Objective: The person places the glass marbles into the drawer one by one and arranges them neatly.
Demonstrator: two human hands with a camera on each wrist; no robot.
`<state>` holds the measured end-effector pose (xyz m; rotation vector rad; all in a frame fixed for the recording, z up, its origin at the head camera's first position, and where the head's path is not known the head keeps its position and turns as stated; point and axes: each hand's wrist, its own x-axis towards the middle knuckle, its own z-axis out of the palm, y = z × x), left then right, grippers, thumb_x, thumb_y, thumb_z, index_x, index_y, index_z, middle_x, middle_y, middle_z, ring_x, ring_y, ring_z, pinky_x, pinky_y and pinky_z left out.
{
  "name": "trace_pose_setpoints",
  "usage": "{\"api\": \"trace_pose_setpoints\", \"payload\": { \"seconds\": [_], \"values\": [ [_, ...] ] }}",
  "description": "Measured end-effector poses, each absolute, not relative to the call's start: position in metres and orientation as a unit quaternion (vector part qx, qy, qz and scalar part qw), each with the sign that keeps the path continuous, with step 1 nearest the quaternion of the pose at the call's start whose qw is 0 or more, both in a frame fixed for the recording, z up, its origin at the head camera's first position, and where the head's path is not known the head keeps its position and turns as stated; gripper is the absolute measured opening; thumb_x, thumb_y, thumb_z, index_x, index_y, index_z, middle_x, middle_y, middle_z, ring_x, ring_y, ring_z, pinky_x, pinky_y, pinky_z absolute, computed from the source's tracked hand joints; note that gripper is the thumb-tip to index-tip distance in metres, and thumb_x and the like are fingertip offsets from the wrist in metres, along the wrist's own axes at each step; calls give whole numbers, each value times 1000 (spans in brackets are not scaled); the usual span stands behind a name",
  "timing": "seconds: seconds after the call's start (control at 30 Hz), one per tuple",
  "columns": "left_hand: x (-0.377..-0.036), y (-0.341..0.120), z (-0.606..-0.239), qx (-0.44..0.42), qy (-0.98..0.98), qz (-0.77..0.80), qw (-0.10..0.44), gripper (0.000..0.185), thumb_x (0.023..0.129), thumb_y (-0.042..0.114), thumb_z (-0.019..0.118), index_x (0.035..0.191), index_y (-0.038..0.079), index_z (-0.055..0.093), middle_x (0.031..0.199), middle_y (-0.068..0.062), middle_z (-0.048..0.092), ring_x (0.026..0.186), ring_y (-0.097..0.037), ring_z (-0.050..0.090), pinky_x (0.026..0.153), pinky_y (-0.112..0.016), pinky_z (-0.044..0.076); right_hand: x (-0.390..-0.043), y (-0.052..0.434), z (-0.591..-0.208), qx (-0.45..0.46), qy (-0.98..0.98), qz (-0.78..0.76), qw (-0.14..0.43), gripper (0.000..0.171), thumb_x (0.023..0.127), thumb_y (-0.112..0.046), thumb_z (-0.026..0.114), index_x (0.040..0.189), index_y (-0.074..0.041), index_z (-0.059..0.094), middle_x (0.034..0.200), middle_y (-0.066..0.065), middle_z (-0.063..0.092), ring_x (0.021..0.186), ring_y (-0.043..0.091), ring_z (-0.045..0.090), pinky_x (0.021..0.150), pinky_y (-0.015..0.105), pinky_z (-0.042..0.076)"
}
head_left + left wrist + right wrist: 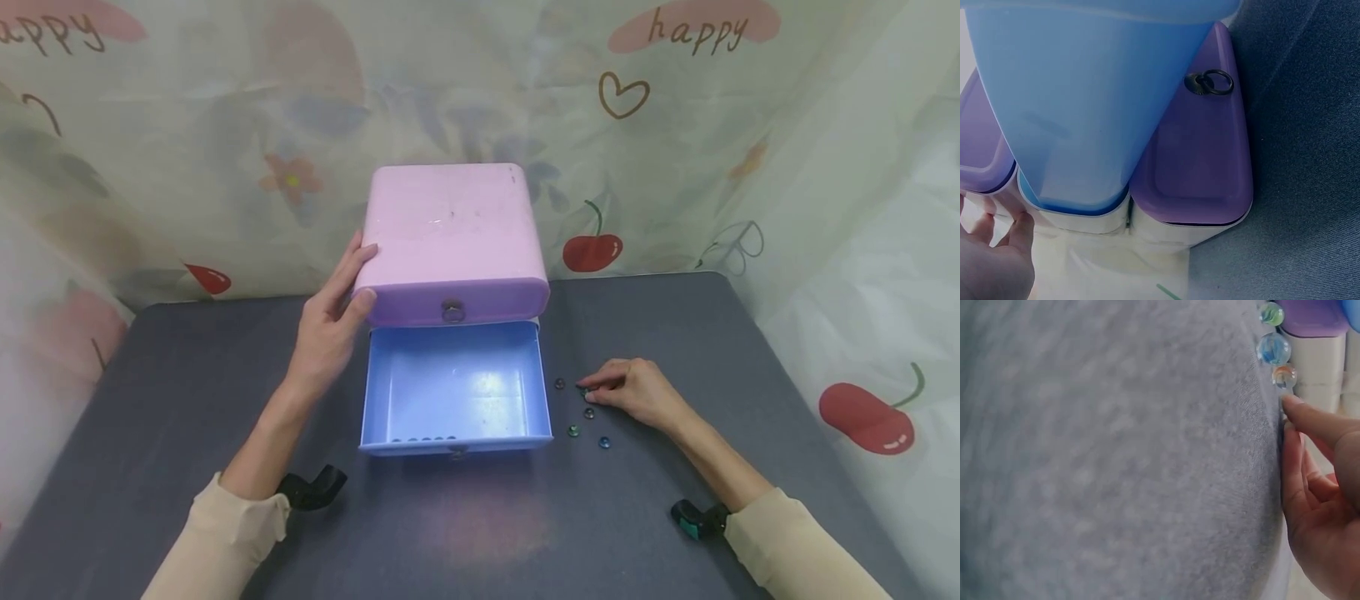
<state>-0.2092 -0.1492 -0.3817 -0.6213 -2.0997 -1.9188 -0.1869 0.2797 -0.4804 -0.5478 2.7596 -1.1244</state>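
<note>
A pink drawer box (453, 221) with purple drawer fronts stands at the table's back. Its blue drawer (450, 379) is pulled out, and several marbles (423, 439) lie along the inside of its front wall. My left hand (326, 333) rests against the box's left side, fingers fairly straight and thumb at the front corner. On the right of the drawer, my right hand (637, 392) pinches a small dark marble (585, 391) between thumb and index finger at the tabletop. Around it lie loose marbles, among them a green one (1271, 314) and a blue one (1274, 348).
A dark grey cloth covers the table (465, 533). Behind and beside it hangs a printed curtain (465, 83). One purple drawer (1200, 144) with a ring pull sits shut below the blue one. A thin looped cord (738, 242) shows at the back right.
</note>
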Motion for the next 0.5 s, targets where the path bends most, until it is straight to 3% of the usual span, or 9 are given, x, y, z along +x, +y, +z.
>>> {"api": "trace_pose_setpoints", "payload": {
  "seconds": [0.5],
  "values": [
    [-210, -150, -383, -216, -715, -655, 116, 47, 102, 8, 54, 148, 13, 48, 162, 6, 28, 148, -14, 25, 114, -26, 31, -183, 278, -478, -123, 902, -407, 75, 11, 88, -20, 78, 98, -17, 79, 86, -4, 72, 74, 15, 64, 64, 24, 51]
  ]
}}
